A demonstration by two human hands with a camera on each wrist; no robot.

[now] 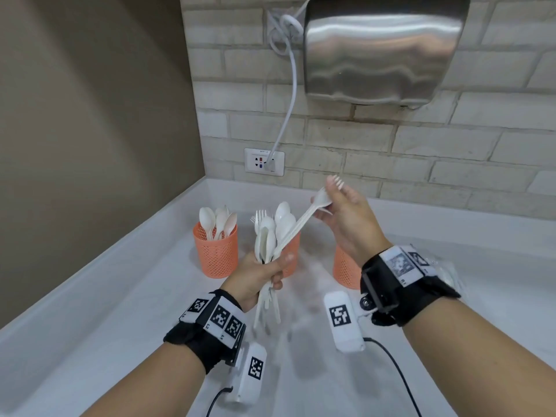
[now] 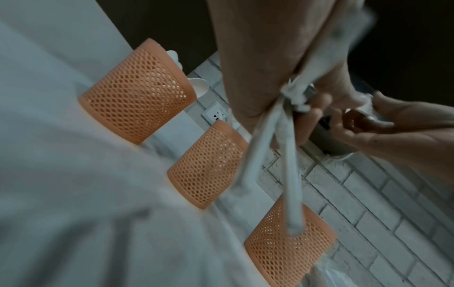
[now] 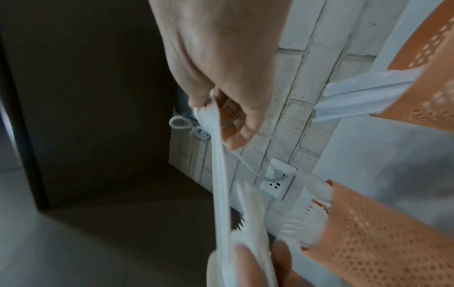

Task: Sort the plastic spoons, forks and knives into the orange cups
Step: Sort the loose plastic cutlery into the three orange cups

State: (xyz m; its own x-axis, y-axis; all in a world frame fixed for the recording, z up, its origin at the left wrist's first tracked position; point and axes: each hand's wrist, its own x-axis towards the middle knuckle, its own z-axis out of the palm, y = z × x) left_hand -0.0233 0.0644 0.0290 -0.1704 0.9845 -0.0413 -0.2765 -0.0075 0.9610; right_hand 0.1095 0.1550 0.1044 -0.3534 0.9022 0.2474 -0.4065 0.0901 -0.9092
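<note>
My left hand (image 1: 267, 275) grips a bundle of white plastic spoons and forks (image 1: 267, 236) by the handles, which hang below the fist (image 2: 265, 151). My right hand (image 1: 331, 203) pinches the head of a white fork (image 1: 301, 224), its tines (image 1: 336, 181) above the fingers and its handle end still in the bundle (image 3: 221, 174). Three orange mesh cups stand behind on the counter. The left cup (image 1: 215, 251) holds spoons. The middle cup (image 2: 206, 165) is half hidden by the bundle and has fork tines (image 3: 309, 213) sticking out. The right cup (image 1: 346, 269) holds knives (image 3: 363, 97).
The white counter (image 1: 120, 296) meets a dark wall on the left and a brick wall behind. A wall socket (image 1: 264, 161) with a white cord feeds a steel hand dryer (image 1: 382, 46) above. A clear plastic bag (image 2: 331, 271) lies beside the right cup.
</note>
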